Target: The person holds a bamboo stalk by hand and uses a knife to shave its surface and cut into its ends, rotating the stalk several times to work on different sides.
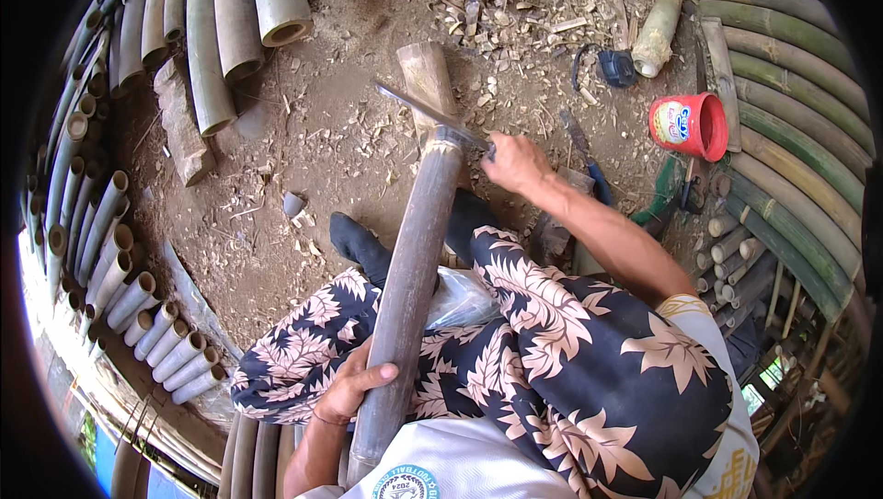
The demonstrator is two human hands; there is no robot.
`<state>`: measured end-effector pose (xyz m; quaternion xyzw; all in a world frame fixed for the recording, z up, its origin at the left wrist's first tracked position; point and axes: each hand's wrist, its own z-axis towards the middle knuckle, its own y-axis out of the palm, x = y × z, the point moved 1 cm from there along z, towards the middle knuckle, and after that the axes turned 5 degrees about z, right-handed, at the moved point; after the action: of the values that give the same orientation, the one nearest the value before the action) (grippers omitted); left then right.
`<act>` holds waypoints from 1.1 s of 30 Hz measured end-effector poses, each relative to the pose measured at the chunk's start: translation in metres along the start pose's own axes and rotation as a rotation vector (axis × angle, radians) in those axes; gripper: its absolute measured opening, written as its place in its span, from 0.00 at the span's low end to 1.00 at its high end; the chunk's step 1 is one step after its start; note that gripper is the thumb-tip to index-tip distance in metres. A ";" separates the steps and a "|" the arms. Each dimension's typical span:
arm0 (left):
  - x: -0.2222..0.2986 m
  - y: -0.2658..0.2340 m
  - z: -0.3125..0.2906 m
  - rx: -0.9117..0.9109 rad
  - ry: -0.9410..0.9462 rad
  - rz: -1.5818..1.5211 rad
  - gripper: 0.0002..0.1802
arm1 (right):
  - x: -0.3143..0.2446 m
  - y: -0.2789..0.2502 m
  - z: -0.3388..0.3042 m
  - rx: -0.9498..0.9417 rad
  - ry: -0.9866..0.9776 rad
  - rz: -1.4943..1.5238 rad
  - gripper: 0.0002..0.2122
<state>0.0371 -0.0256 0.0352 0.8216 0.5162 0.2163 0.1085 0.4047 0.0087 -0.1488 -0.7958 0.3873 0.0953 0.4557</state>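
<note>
The floor is bare brown dirt [322, 99], littered with pale wood chips [520, 34] that lie thickest at the top, beyond the work. A person sits over it in dark trousers [589, 343] printed with pale leaves, and a bamboo pole [409, 269] slants from the lap up to the middle of the view. The left hand [354, 387] is curled around the near part of the pole, thumb lying across the top. The right hand [515, 165] is closed in a fist on the handle of a knife [418, 110], whose long, curved blade crosses the pole's far end; whether the edge bites in is too small to tell. Just past that end, a wooden block [425, 67] lies on the dirt. On the left side of the room, long bamboo lengths [204, 39] lie in rows, with shorter tubes [170, 352] ranked below them, their cut ends facing inward. Along the right edge, green and tan poles [791, 57] are stacked, bending with the lens. Near them are a red tub [713, 126] tipped on its side, a small black object [616, 68] with a strap, a short bamboo piece [659, 28] and a second blade [575, 134] with a blue handle.
</note>
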 end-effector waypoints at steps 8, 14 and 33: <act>-0.006 0.000 0.003 -0.112 -0.048 -0.210 0.46 | -0.001 0.005 -0.006 0.023 -0.044 -0.009 0.12; -0.019 -0.001 0.010 -0.127 -0.070 -0.396 0.45 | -0.023 0.014 -0.040 -0.029 -0.636 -0.101 0.12; -0.047 -0.015 0.013 -0.103 -0.163 -0.461 0.43 | -0.017 -0.006 -0.019 -0.082 -0.192 -0.120 0.13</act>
<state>0.0138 -0.0607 0.0063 0.6904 0.6676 0.1447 0.2381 0.3935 0.0048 -0.1251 -0.8226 0.2895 0.1591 0.4628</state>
